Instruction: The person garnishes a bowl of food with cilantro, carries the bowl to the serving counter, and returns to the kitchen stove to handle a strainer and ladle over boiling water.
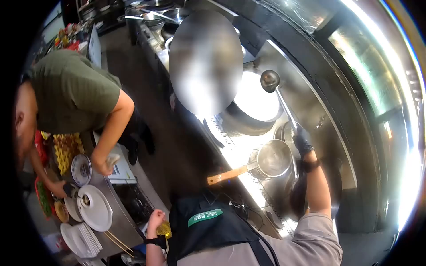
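Note:
My right hand (303,141), in a black glove, grips the handle of a metal ladle (270,80). The ladle's bowl is raised beside the right rim of a large pan (257,99), whose inside looks glaring white. Below and left of this hand, a round metal strainer (274,158) with a wooden handle (231,174) lies over a metal pot. My left hand (156,219) is bare and low beside my dark apron (204,230), its fingers curled in. Something yellow (164,229) shows just behind it; whether the fingers hold anything is unclear.
At left, a co-worker in a green shirt (73,88) bends over a counter with white plates (94,213), a patterned bowl (81,170), chopsticks (119,244) and a yellow food tray (67,153). A dark pan is partly under my right arm. A blurred oval hides part of the stove.

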Action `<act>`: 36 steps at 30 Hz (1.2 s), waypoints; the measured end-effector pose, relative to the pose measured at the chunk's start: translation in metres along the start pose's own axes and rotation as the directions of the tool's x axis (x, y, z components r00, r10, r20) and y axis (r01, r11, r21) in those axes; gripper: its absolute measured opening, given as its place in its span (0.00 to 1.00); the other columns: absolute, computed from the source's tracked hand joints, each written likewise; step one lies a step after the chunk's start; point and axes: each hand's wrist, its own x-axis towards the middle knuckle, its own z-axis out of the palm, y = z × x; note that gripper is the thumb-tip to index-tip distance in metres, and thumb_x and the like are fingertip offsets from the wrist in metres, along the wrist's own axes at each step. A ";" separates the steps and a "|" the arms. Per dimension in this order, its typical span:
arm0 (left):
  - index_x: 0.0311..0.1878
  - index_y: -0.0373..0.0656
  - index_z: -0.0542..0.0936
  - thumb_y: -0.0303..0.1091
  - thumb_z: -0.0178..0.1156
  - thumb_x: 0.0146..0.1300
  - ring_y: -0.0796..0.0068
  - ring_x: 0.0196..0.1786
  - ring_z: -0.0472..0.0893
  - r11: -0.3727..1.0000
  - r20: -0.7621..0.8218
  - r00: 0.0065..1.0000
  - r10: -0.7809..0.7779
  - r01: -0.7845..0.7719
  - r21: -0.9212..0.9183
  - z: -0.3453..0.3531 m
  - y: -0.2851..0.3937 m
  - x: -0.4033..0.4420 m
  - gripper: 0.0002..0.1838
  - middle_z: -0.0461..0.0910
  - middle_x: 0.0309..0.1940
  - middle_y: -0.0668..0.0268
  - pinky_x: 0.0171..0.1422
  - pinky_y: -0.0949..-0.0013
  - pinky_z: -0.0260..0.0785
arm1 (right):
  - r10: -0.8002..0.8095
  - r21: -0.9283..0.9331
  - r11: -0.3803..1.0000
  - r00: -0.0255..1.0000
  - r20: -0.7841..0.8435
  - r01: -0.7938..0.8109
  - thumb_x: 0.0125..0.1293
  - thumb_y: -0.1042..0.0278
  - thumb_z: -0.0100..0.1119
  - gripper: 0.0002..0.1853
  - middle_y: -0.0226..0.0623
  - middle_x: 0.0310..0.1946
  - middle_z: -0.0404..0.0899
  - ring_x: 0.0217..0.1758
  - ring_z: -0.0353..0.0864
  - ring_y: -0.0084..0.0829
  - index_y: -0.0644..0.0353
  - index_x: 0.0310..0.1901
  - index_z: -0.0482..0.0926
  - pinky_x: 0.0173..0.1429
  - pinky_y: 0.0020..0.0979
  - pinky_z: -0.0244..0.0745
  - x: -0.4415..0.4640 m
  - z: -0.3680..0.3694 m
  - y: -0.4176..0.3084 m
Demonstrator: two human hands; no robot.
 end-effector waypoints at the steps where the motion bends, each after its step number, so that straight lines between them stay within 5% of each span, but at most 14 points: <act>1: 0.43 0.36 0.76 0.37 0.63 0.60 0.70 0.29 0.81 0.999 -0.017 1.000 0.005 -0.005 0.042 0.003 -0.018 0.009 0.15 0.80 0.28 0.59 0.34 0.65 0.74 | 0.147 0.127 0.979 0.982 0.115 -0.161 0.56 0.75 0.52 0.11 0.42 0.24 0.75 0.26 0.75 0.41 0.63 0.42 0.75 0.32 0.40 0.71 -0.005 -0.015 -0.016; 5: 0.40 0.35 0.77 0.39 0.64 0.59 0.67 0.27 0.82 0.994 -0.017 0.995 -0.097 0.098 0.058 0.002 -0.019 0.004 0.15 0.81 0.27 0.58 0.36 0.64 0.74 | 0.420 0.200 0.806 0.775 0.472 -0.558 0.55 0.74 0.57 0.07 0.35 0.19 0.74 0.18 0.74 0.27 0.60 0.38 0.77 0.23 0.33 0.69 -0.037 -0.059 -0.055; 7: 0.39 0.35 0.77 0.38 0.63 0.59 0.68 0.27 0.82 0.982 -0.014 0.988 -0.155 0.156 0.103 0.004 -0.011 0.005 0.14 0.81 0.27 0.58 0.35 0.64 0.74 | 0.396 0.214 0.831 0.816 0.420 -0.513 0.57 0.73 0.58 0.06 0.31 0.16 0.72 0.13 0.69 0.22 0.58 0.37 0.77 0.16 0.27 0.63 -0.058 -0.049 -0.047; 9: 0.38 0.35 0.77 0.37 0.63 0.59 0.68 0.27 0.82 0.981 0.016 0.984 -0.180 0.178 0.079 0.002 -0.006 0.007 0.14 0.80 0.27 0.58 0.34 0.65 0.74 | 0.456 0.389 0.622 0.718 0.526 -0.680 0.59 0.72 0.57 0.05 0.30 0.16 0.70 0.13 0.69 0.23 0.58 0.37 0.76 0.16 0.27 0.63 -0.074 -0.046 -0.049; 19: 0.41 0.36 0.75 0.36 0.59 0.63 0.70 0.26 0.82 0.978 0.102 0.974 -0.204 0.206 -0.017 -0.012 -0.006 0.034 0.12 0.79 0.28 0.61 0.29 0.67 0.73 | 0.433 0.356 0.575 0.644 0.631 -0.736 0.67 0.68 0.51 0.07 0.26 0.17 0.68 0.15 0.66 0.20 0.61 0.38 0.77 0.17 0.24 0.59 -0.052 -0.025 -0.093; 21: 0.41 0.36 0.75 0.36 0.59 0.63 0.70 0.26 0.82 0.979 0.110 0.974 -0.196 0.200 -0.028 -0.011 -0.012 0.036 0.12 0.79 0.29 0.61 0.29 0.67 0.73 | 0.366 0.424 0.560 0.672 0.644 -0.712 0.57 0.75 0.55 0.05 0.29 0.16 0.70 0.13 0.67 0.23 0.63 0.35 0.75 0.16 0.25 0.61 -0.039 -0.024 -0.109; 24: 0.40 0.37 0.75 0.30 0.57 0.61 0.75 0.24 0.76 0.968 0.082 0.972 -0.222 0.229 -0.101 -0.012 -0.016 0.035 0.08 0.77 0.25 0.63 0.25 0.72 0.69 | 0.328 0.416 0.581 0.670 0.666 -0.699 0.57 0.70 0.56 0.05 0.30 0.15 0.71 0.13 0.68 0.24 0.62 0.30 0.75 0.16 0.26 0.62 -0.023 -0.013 -0.112; 29: 0.42 0.37 0.75 0.35 0.59 0.63 0.70 0.25 0.82 0.980 0.025 0.979 -0.201 0.201 0.000 -0.014 -0.020 0.019 0.11 0.79 0.27 0.62 0.26 0.68 0.73 | 0.330 0.370 0.628 0.664 0.671 -0.685 0.57 0.65 0.57 0.09 0.31 0.15 0.72 0.14 0.70 0.24 0.61 0.25 0.75 0.17 0.26 0.62 -0.001 0.002 -0.125; 35: 0.40 0.38 0.75 0.35 0.58 0.63 0.71 0.24 0.81 0.971 0.037 0.973 -0.228 0.230 -0.061 -0.017 -0.024 0.013 0.09 0.78 0.26 0.63 0.26 0.69 0.72 | 0.311 0.462 0.503 0.651 0.692 -0.731 0.57 0.67 0.59 0.07 0.28 0.17 0.71 0.15 0.67 0.23 0.61 0.28 0.75 0.19 0.25 0.61 -0.005 0.014 -0.127; 36: 0.40 0.38 0.75 0.35 0.58 0.63 0.71 0.24 0.81 0.973 0.035 0.974 -0.225 0.227 -0.053 -0.018 -0.020 0.013 0.09 0.78 0.26 0.63 0.26 0.69 0.72 | 0.269 0.541 0.388 0.653 0.708 -0.746 0.60 0.65 0.59 0.08 0.28 0.18 0.71 0.17 0.68 0.22 0.60 0.30 0.76 0.21 0.23 0.63 -0.007 0.015 -0.122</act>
